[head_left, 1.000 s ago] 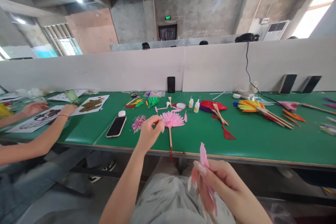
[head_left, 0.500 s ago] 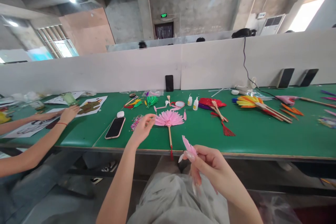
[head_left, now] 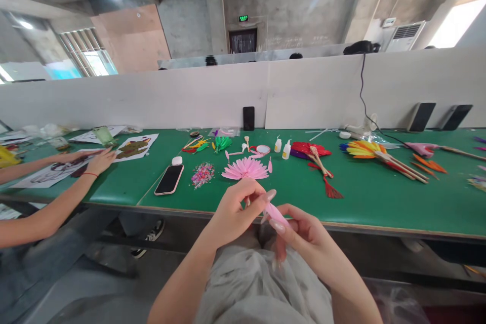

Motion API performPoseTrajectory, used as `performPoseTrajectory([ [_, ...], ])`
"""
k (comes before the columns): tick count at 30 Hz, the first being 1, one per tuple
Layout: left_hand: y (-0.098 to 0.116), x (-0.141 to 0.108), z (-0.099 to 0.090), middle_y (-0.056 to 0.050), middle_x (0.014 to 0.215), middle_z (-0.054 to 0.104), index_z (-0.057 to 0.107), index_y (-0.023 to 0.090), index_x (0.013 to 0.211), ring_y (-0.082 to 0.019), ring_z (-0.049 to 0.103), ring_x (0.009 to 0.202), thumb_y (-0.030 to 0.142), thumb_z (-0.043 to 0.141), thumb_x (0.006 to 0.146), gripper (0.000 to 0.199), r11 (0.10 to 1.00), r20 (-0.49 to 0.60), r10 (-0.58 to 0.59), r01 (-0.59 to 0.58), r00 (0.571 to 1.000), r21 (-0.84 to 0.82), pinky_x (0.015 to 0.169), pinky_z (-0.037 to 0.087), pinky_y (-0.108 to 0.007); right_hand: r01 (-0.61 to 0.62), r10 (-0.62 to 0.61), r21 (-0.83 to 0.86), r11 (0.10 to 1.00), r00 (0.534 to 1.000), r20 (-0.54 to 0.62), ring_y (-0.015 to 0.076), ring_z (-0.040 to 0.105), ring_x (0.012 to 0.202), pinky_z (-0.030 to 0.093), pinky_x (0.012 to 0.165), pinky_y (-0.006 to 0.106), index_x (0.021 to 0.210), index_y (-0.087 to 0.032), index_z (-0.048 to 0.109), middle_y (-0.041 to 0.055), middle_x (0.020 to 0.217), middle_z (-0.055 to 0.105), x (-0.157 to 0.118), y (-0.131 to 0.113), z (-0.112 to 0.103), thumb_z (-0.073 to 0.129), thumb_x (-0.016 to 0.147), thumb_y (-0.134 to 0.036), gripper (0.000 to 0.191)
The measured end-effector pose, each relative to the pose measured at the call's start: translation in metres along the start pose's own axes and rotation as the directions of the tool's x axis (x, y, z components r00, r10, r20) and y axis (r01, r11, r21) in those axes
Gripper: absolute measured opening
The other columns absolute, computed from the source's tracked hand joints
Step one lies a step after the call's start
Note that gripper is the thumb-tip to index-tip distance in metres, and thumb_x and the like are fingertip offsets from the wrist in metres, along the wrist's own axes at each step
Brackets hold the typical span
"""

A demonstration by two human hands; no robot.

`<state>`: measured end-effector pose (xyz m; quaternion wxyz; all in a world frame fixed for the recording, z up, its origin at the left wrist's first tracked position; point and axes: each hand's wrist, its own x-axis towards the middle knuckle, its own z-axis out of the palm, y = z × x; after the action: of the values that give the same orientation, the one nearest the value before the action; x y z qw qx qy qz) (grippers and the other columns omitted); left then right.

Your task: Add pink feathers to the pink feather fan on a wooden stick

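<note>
In front of my lap, my right hand (head_left: 299,235) pinches a pink feather (head_left: 276,213) between thumb and fingers. My left hand (head_left: 241,207) has its thumb and fingertips closed at the feather's upper end; the exact contact is partly hidden. Just beyond my hands lies a fan of pink feathers (head_left: 246,168) on the green table, its handle mostly covered by my left hand. Loose pink feathers (head_left: 270,164) lie around the fan. To its left is a heap of small multicoloured bits (head_left: 202,175).
A phone (head_left: 169,179) lies left on the table (head_left: 228,205). Glue bottles (head_left: 286,150), a red feather fan (head_left: 311,150) and a yellow feather fan (head_left: 360,150) stretch rightward. Another person's hands (head_left: 99,162) rest on drawings at left. A white partition (head_left: 190,98) runs behind.
My left hand has come down and right from beside the fan to the feather, and its fingers have closed there. My right hand keeps the feather near the same place.
</note>
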<state>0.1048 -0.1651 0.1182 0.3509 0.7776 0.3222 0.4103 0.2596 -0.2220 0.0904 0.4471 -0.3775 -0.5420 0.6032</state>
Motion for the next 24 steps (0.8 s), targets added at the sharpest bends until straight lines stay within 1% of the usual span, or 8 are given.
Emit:
performPoseTrajectory([
  [3,0.000,-0.001,0.001,0.002,0.066,0.051,0.054,0.016,0.069,-0.010,0.043,0.062,0.032,0.052,0.088,0.025,0.999,-0.061,0.031,-0.031,0.998,-0.006,0.058,0.035,-0.021,0.010,-0.010,-0.003,1.000,1.000,-0.029,0.0088,0.055,0.044,0.042,0.051,0.020,0.077,-0.016,0.054,-0.0019,0.049,0.061,-0.001,0.004,-0.002,0.054,0.086,-0.046,0.031],
  [6,0.001,-0.003,0.003,0.000,0.076,0.056,0.061,0.017,0.078,-0.011,0.048,0.069,0.031,0.053,0.087,0.018,0.998,-0.048,0.066,-0.066,0.997,-0.006,0.060,0.037,-0.021,0.025,-0.025,-0.003,1.000,0.998,-0.063,0.0089,0.055,0.043,0.042,0.050,0.020,0.075,-0.016,0.055,-0.0014,0.048,0.061,-0.002,0.006,-0.002,0.053,0.086,-0.046,0.033],
  [8,0.002,-0.005,0.003,-0.001,0.081,0.057,0.063,0.018,0.081,-0.011,0.049,0.071,0.031,0.058,0.085,0.015,0.998,-0.023,0.065,-0.065,0.998,-0.025,0.060,0.038,-0.021,0.035,-0.035,-0.007,0.999,0.996,-0.081,0.0091,0.055,0.043,0.042,0.050,0.020,0.076,-0.015,0.056,-0.0016,0.047,0.060,-0.003,0.006,-0.002,0.054,0.086,-0.047,0.033],
  [10,0.002,-0.006,0.003,-0.001,0.080,0.057,0.064,0.018,0.080,-0.011,0.048,0.069,0.030,0.063,0.081,0.012,0.998,-0.001,0.033,-0.033,0.999,-0.057,0.060,0.038,-0.021,0.035,-0.037,-0.018,0.999,0.995,-0.089,0.0091,0.055,0.043,0.042,0.051,0.020,0.077,-0.016,0.056,-0.0019,0.047,0.060,-0.005,0.004,0.000,0.054,0.086,-0.047,0.033],
  [13,0.002,-0.006,0.001,0.000,0.077,0.056,0.066,0.018,0.077,-0.011,0.049,0.069,0.028,0.065,0.079,0.010,0.994,0.042,-0.021,0.025,0.999,-0.109,0.060,0.038,-0.022,0.038,-0.041,-0.041,0.998,0.995,-0.093,0.0088,0.055,0.045,0.042,0.052,0.020,0.075,-0.016,0.056,-0.0016,0.047,0.060,-0.007,0.000,0.002,0.053,0.087,-0.046,0.032],
  [18,0.008,-0.007,-0.002,0.000,0.073,0.055,0.067,0.018,0.074,-0.011,0.048,0.066,0.028,0.067,0.077,0.010,0.978,0.060,-0.072,0.083,0.996,-0.191,0.059,0.036,-0.023,0.058,-0.062,-0.050,0.997,0.995,-0.083,0.0094,0.055,0.044,0.043,0.052,0.021,0.075,-0.016,0.055,-0.0019,0.047,0.060,-0.010,-0.002,0.004,0.052,0.088,-0.045,0.031],
  [22,0.013,-0.006,-0.003,0.000,0.071,0.052,0.066,0.017,0.071,-0.011,0.048,0.066,0.028,0.070,0.074,0.013,0.962,0.113,-0.134,0.157,0.984,-0.222,0.059,0.036,-0.024,0.075,-0.078,-0.037,0.997,0.993,-0.090,0.0098,0.053,0.043,0.043,0.051,0.022,0.073,-0.017,0.052,-0.0024,0.046,0.057,-0.013,-0.002,0.006,0.050,0.088,-0.046,0.032],
  [24,0.015,-0.006,-0.003,0.000,0.070,0.051,0.064,0.016,0.070,-0.011,0.047,0.065,0.030,0.070,0.074,0.015,0.955,0.115,-0.146,0.170,0.983,-0.244,0.058,0.036,-0.024,0.076,-0.079,-0.035,0.996,0.993,-0.090,0.0098,0.053,0.042,0.042,0.049,0.021,0.073,-0.017,0.052,-0.0028,0.046,0.056,-0.013,-0.002,0.007,0.050,0.088,-0.046,0.033],
])
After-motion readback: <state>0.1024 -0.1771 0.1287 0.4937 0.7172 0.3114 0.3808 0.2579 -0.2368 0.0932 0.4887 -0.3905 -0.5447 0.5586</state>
